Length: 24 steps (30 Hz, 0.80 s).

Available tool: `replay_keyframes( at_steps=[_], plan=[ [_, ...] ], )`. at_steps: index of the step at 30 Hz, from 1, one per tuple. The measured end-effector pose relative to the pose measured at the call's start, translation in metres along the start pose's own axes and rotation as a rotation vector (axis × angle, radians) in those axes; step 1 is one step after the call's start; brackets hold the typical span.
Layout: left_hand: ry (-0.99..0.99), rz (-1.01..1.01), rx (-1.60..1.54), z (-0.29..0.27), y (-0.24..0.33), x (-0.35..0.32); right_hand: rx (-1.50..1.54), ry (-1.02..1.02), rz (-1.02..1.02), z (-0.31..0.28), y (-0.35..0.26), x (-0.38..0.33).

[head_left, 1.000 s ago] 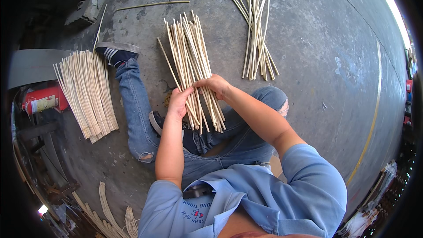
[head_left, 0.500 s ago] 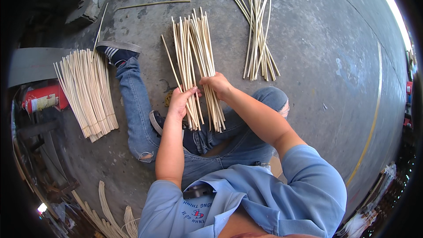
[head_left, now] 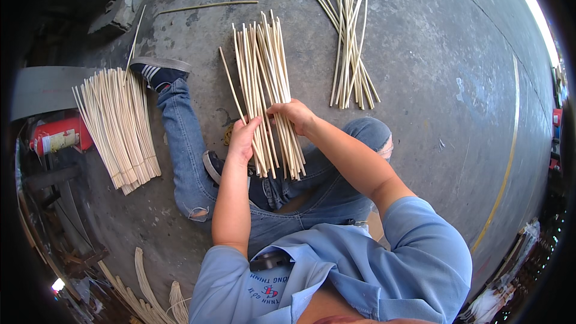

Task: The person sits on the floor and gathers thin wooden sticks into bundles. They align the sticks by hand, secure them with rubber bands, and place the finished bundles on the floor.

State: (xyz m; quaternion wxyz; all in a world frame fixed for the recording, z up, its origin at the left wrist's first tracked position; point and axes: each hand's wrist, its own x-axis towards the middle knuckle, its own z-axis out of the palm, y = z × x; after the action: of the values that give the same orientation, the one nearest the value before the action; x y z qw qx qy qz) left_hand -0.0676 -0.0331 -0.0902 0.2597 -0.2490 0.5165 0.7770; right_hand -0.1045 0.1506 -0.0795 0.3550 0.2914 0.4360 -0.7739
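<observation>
Two hands: both on one bundle of pale sticks (head_left: pixel 264 78) lying on the concrete floor (head_left: pixel 432 84) in front of the seated person.
Left hand (head_left: pixel 243 139): grip loosely curled against the left edge of the bundle near its lower end, fingers reaching into the sticks; whether it clasps any single stick I cannot tell.
Right hand (head_left: pixel 294 114): grip closed over the top of the bundle from the right, fingers folded across several sticks.
Bundle: runs away from the person, lower ends over the lap, upper ends fanned slightly; one stick angles off to the left.
Second pile of sticks (head_left: pixel 348 48): on the floor to the right of the bundle, well apart, loosely crossed.
Third pile of sticks (head_left: pixel 117 129): to the left, beside the outstretched leg in jeans (head_left: pixel 183 144) and the dark shoe (head_left: pixel 159 72).
Single stick (head_left: pixel 207 6): lies alone near the top.
Red canister (head_left: pixel 60 135): just left of the third pile.
</observation>
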Motion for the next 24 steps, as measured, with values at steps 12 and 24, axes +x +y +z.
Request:
replay_keyframes(
  at_steps=[12, 24],
  plan=[
    [0.092, 0.092, 0.162, 0.015, -0.004, 0.002, 0.009, -0.03, 0.025, -0.002, 0.0, 0.0],
    [0.045, -0.019, 0.021, 0.005, 0.003, -0.003, -0.046, 0.084, -0.056, -0.004, 0.003, 0.003]
  ],
)
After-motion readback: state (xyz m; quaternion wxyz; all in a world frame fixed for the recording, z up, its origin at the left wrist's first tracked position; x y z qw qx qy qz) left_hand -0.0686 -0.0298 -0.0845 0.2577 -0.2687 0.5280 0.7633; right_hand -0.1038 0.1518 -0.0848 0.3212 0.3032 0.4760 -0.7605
